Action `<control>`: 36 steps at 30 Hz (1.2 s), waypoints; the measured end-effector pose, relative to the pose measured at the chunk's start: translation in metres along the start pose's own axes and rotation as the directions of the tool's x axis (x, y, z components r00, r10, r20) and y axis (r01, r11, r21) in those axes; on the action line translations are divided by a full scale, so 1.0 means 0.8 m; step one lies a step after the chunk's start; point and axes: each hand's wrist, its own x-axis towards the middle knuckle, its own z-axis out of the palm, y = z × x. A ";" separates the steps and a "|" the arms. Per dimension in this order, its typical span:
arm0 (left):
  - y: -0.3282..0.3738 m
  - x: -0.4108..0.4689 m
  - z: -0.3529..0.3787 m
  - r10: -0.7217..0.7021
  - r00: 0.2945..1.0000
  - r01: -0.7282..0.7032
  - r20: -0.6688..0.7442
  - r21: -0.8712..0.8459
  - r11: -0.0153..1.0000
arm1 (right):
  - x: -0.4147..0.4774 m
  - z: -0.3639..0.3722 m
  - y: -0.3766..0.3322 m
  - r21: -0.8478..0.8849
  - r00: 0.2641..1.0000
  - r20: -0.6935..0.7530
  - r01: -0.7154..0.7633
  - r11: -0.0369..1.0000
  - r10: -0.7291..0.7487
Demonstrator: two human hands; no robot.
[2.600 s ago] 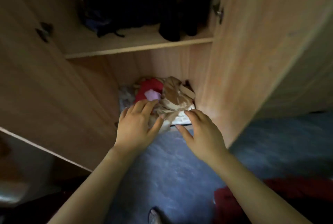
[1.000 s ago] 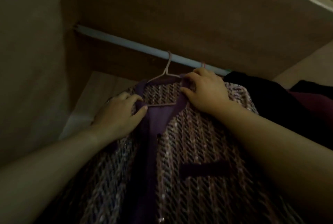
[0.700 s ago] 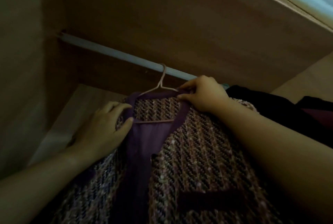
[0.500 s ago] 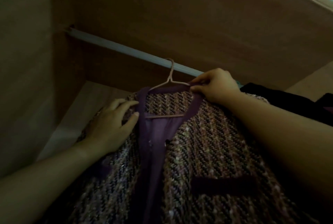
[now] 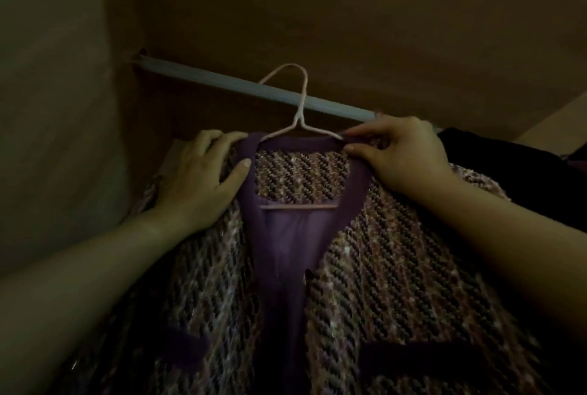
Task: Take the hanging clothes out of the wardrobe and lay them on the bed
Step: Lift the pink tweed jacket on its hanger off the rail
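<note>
- Head view, looking up into the wardrobe: the tweed jacket fills the lower middle of the frame. It is on a thin pale hanger whose hook rises in front of the rail.
- I cannot tell whether the hook still sits over the rail or is already clear of it.
- My left hand grips the jacket's shoulder at centre left, with the fingers over the top edge and the thumb pressed on the purple trim.
- My right hand pinches the collar at centre right, just where the hanger's arm runs under the cloth.
- Handling, as I judge it: the thick woven cloth looks fairly heavy but soft. It will sag and may slide off so thin a wire if the hanger tips.
- The shoulders are the best hold, with both ends of the hanger trapped through the cloth. The nubby weave should give good friction, though it could snag.
- Room: the top panel sits close above the rail, so the space for lifting the hook looks small.
- The side wall stands near my left hand in the left of the frame.
- More dark clothes hang just beside my right hand in the right of the frame.
- The open way out is toward me, at the bottom of the frame.
</note>
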 end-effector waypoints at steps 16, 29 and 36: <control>0.122 -0.307 -0.172 -0.114 0.899 0.136 0.424 -0.023 0.990 | -0.376 -0.021 -0.049 0.219 0.983 0.118 0.110 0.970 -0.138; 0.249 -0.270 -0.296 -0.066 0.962 0.074 0.263 -0.019 0.997 | -0.360 -0.210 -0.122 0.241 0.999 0.024 0.040 0.970 -0.047; 0.338 -0.284 -0.399 -0.127 0.955 0.189 0.267 -0.222 0.957 | -0.403 -0.368 -0.214 0.112 0.998 0.041 -0.048 0.993 0.043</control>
